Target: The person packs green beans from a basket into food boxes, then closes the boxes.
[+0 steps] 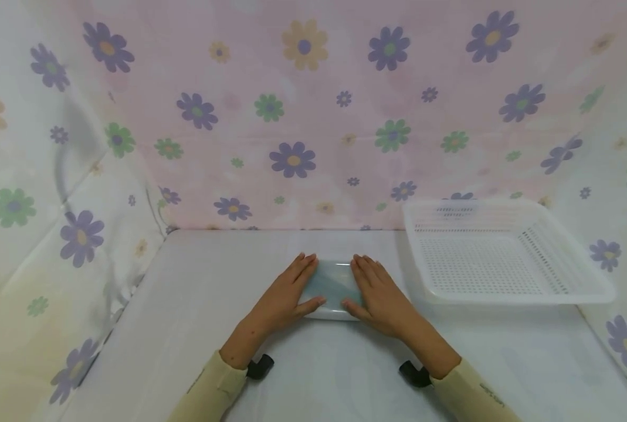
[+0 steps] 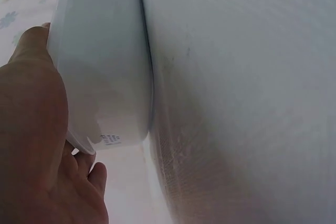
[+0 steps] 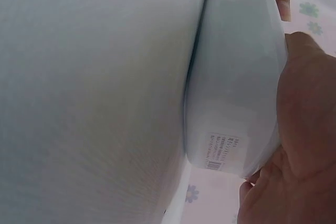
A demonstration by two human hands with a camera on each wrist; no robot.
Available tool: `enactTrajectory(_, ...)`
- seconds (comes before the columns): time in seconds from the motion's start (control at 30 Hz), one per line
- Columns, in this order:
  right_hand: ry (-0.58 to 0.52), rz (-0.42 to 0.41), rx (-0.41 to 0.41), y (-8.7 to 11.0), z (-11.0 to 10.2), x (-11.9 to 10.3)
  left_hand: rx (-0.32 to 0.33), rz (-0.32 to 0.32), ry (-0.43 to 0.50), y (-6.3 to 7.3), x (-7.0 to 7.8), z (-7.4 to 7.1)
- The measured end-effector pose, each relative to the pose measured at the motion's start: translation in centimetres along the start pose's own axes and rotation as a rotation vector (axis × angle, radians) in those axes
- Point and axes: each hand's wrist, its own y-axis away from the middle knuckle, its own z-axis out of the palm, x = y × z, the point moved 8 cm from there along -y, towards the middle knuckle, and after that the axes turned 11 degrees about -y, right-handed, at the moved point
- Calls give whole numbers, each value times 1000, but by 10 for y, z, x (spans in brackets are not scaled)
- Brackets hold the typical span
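Note:
A shallow white plastic container [image 1: 330,314] with a glossy, pale blue-green top [image 1: 333,281] sits on the white table between both hands. My left hand [image 1: 284,298] holds its left end, thumb along the near edge and fingers reaching to the far corner. At the right end, my right hand [image 1: 384,299] holds it the same way. Both wrist views show fingertips bent over the rim. Small blue print [image 2: 110,139] marks one side wall, and a label with a barcode [image 3: 222,150] is on another. The palms cover parts of both ends.
A white perforated plastic basket [image 1: 508,298] stands to the right, past the right hand. Flower-patterned cloth [image 1: 334,202] rises behind the white table [image 1: 186,305] and along its left and right sides. A black device [image 1: 260,367] is worn at each wrist.

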Motion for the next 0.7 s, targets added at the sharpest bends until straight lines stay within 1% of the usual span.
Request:
enactTrajectory(0.07,17,-7,5,0,1,0,-17,-2,-11,1,0,2)
enactTrajectory(0.23,18,-11,11,0,3,0,-65,-17,-49,2,-2,7)
enactTrajectory(0.4,50,-19,-5,-2,2,-3,-45,-6,-89,1,-1,4)
enactTrajectory(0.47,58,-19,-8,-3,1,-3,-30,5,-90,0,0,2)
enactTrajectory(0.57,36,-16,-10,-3,-1,-2,-40,-3,-91,0,1,1)
enactTrajectory(0.7,-21,0,-14,-1,1,0,-81,-29,-75,2,0,5)
